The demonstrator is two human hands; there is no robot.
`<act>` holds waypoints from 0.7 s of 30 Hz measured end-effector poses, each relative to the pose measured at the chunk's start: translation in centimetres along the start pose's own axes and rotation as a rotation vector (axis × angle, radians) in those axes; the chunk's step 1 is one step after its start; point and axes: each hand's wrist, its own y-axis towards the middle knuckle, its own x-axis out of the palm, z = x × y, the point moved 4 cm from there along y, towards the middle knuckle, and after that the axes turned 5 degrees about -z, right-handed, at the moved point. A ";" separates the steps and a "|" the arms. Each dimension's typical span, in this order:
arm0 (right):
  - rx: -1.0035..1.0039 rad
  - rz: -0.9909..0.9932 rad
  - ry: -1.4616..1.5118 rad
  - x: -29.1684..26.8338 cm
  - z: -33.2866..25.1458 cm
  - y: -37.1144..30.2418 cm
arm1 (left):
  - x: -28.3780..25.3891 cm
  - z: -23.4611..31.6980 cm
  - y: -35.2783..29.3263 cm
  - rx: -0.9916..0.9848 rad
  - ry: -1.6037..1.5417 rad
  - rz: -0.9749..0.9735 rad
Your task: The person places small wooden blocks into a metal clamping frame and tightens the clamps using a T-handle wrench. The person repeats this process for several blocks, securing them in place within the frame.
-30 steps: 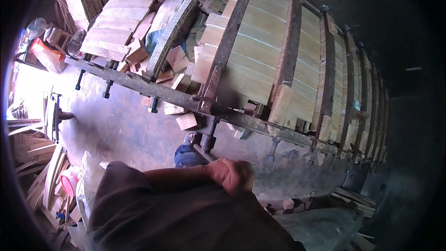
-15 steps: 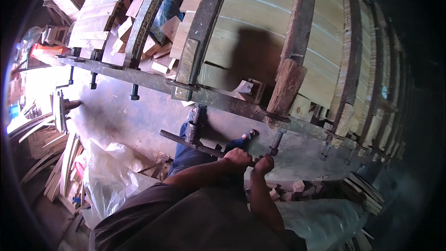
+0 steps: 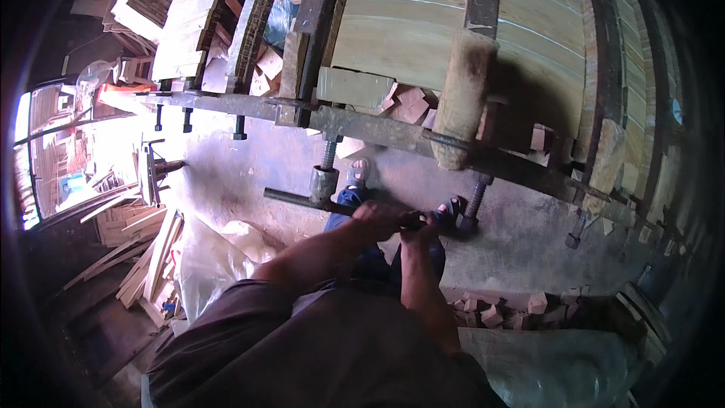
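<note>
- Far ahead, a rail (image 3: 370,128) runs left to right between me and the boards (image 3: 408,38); a wood wedge (image 3: 462,98) stands against it.
- Strips (image 3: 155,253) and a plastic sheet (image 3: 215,264) lie on my left; blocks (image 3: 492,315) lie near on my right.
- My forearms reach forward, converging in front of me over my legs.
- My left hand (image 3: 377,219) is wrapped round the bar (image 3: 291,196); my right hand (image 3: 421,234) is clenched at its right end.
- One socket (image 3: 324,183) carries the bar, just below the rail.
- Three bolts (image 3: 239,128) hang left of the socket.
</note>
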 end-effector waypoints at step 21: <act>0.028 -0.570 -0.499 -6.1 8.4 -1.0 | 0.6 -7.3 -12.6 -0.015 -1.355 0.607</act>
